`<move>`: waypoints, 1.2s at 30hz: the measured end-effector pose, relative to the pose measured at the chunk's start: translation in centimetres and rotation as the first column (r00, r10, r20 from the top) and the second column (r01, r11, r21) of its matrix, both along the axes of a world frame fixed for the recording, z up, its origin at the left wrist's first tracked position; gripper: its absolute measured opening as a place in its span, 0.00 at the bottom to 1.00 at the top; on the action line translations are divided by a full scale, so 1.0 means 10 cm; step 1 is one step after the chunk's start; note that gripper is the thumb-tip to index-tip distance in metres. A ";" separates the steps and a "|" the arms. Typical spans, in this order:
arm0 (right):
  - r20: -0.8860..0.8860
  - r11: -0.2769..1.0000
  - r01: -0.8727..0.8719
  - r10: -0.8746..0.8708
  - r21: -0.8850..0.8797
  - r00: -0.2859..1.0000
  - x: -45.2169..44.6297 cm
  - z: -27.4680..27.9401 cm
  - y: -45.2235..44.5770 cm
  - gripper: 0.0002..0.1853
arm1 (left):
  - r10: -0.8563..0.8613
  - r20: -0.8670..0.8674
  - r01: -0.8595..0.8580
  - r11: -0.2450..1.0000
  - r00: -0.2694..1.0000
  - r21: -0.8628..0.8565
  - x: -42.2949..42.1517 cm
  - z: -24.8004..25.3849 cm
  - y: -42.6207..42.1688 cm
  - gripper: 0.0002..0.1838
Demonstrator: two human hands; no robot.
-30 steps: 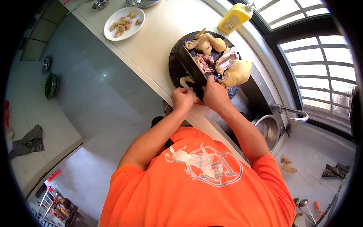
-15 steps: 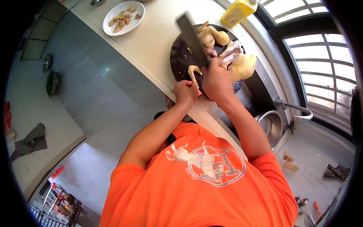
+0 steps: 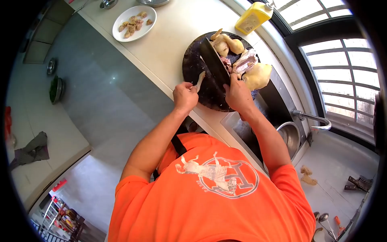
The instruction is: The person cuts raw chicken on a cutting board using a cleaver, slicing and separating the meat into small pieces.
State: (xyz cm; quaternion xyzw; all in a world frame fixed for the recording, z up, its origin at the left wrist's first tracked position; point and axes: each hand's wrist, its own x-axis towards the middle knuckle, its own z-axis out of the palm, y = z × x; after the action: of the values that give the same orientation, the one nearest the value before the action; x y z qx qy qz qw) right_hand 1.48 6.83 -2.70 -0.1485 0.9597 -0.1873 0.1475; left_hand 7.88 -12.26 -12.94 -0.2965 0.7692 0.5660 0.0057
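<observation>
My left hand [image 3: 186,97] is closed on a thin pale chicken piece [image 3: 200,79] at the near left edge of the round dark chopping board [image 3: 191,58]. In my right hand [image 3: 238,93] is the handle of a broad cleaver [image 3: 214,60], whose blade points away over the board's middle. Right of the blade lie a chicken portion with a wing [image 3: 225,43], a cut-open portion [image 3: 246,61] and a large yellowish piece [image 3: 258,76]. Small pinkish bits [image 3: 226,62] sit partly hidden behind the blade.
A white plate [image 3: 118,34] with several meat pieces stands at the upper left of the counter. Beyond the board is a yellow bottle [image 3: 252,18]. To the right are a sink with a metal bowl [image 3: 290,137] and a faucet [image 3: 316,119].
The cleaver has swung up and come down onto the board. My left hand has moved left with the chicken piece, which now looks shorter and lies farther from the blade.
</observation>
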 end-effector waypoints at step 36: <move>0.008 0.994 -0.019 0.020 -0.111 1.000 0.30 0.16 0.13 0.16 | -0.494 -0.355 0.309 0.830 0.794 -0.464 -0.01 0.12 -0.20 0.04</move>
State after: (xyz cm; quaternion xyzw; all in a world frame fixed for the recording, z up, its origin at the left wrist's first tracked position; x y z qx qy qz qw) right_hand 4.51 8.14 -1.11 -0.1650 0.9457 -0.2395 0.1450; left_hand 7.83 -14.25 -11.73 0.0248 0.8887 0.4438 -0.1121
